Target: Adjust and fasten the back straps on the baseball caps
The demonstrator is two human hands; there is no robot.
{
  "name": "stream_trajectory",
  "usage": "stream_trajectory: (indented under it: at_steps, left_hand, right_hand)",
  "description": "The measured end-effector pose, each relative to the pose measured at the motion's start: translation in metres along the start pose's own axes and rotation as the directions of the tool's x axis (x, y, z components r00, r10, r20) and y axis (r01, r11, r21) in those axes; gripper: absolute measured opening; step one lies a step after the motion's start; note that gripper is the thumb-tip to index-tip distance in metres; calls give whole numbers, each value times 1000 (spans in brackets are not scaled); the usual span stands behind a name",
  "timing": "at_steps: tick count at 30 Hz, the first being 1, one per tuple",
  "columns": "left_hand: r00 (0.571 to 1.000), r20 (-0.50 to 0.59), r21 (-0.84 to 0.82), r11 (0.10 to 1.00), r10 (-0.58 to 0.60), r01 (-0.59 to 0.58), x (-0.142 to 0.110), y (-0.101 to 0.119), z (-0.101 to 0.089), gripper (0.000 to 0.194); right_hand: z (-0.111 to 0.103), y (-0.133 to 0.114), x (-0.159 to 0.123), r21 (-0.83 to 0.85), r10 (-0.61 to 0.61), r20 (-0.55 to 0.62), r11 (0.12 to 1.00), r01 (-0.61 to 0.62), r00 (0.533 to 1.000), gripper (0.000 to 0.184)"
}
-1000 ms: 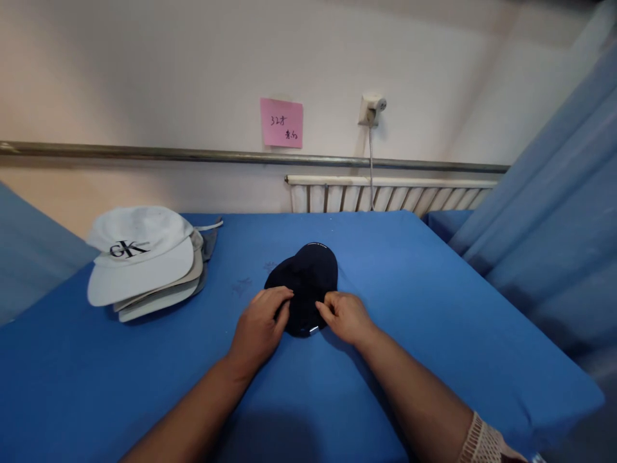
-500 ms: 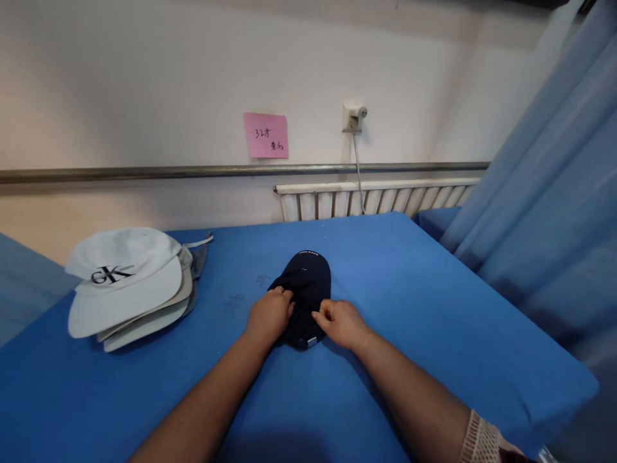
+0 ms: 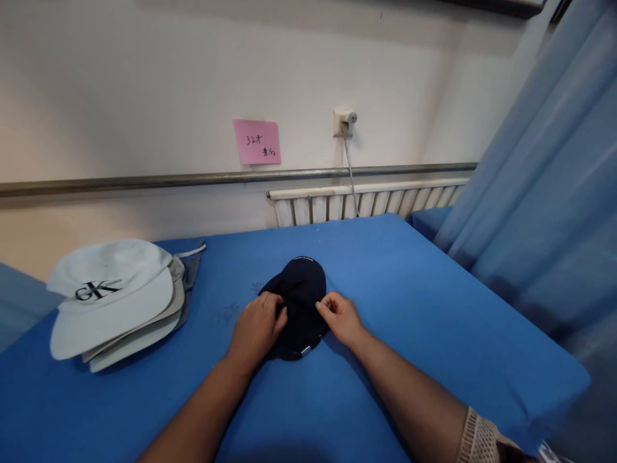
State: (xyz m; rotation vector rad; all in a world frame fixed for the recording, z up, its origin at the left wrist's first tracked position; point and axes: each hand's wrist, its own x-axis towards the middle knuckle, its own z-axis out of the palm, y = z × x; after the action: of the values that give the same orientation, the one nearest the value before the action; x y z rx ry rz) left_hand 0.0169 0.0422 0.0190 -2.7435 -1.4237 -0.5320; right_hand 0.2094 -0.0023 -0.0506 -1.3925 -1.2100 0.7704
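Observation:
A dark navy baseball cap (image 3: 301, 302) lies in front of me on the blue-covered table (image 3: 385, 283), its brim pointing away with small white lettering along the edge. My left hand (image 3: 258, 325) is closed on the cap's left side, fingers curled into the cloth. At the right side my right hand (image 3: 340, 315) pinches the cap's fabric between thumb and forefinger. A small shiny metal piece shows on the cap's near edge.
To the left stands a stack of several caps, topped by a white cap (image 3: 116, 296) with black letters. Behind the table are a radiator (image 3: 332, 206), a metal rail (image 3: 193, 180) and a plugged-in cord (image 3: 351, 173). A blue curtain (image 3: 540, 193) hangs at the right.
The navy cap looks wider and flatter at its near end. Both hands keep hold of its sides, the left having shifted a little outward. The camera view has tilted slightly.

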Motion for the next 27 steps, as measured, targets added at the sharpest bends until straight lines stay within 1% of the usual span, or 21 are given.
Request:
stream_trajectory:
  at_steps: [3,5,7,9,10,11,12,13,16,18,21,23,25,27]
  left_hand:
    - [992,-127,-120,993,-10,-6,-4,4,-12,13]
    - [981,-192,-193,981,-20,-18,-7,9,-19,13]
    - [971,-240,-250,967,-18,-43,-11,13,-23,13]
    - [965,-262,-300,951,-7,-74,-14,16,-26,14]
    - [965,-262,-322,943,-1,-87,-15,16,-26,14]
    - [966,-258,-340,936,5,-96,-15,17,-27,14]
    - [968,-251,-355,930,6,-98,-15,17,-27,14]
    - [970,-244,-367,925,2,-94,-15,16,-27,14]
    - [975,-218,-421,905,-40,-57,-14,14,-26,13]
    - [979,-191,-474,880,-71,-28,-14,13,-26,12]
    - [982,-166,-544,839,-89,-15,-16,15,-26,12]
    - [983,-158,-585,811,-97,-14,-18,17,-27,13]
    - [977,-161,-629,777,-142,9,-18,17,-29,15]
    - [960,-179,-668,743,-215,42,-19,12,-31,18]
  right_hand:
    - [-3,-8,-3,2,-45,-66,999,45,997,13]
    - [-7,-18,-7,-33,-143,-73,990,141,987,13]
    - [-10,-28,-12,-93,-283,-37,956,278,959,18]
    - [-11,-35,-15,-156,-390,46,906,392,920,24]
    - [-11,-36,-16,-179,-418,86,886,427,904,22]
    - [-10,-37,-17,-190,-430,115,875,445,895,15]
    - [-9,-37,-17,-188,-426,129,876,444,895,7]
    - [-9,-36,-16,-170,-409,126,889,426,904,2]
    - [-9,-34,-12,-42,-298,85,952,302,951,20]
    - [-10,-34,-11,46,-213,96,977,209,972,27]
    - [-11,-36,-13,124,-138,140,985,121,981,36]
    - [-11,-35,-14,165,-107,140,983,83,984,40]
    - [-10,-33,-14,207,-71,88,977,51,994,42]
    - [-9,-30,-12,231,-41,-16,972,44,999,43]
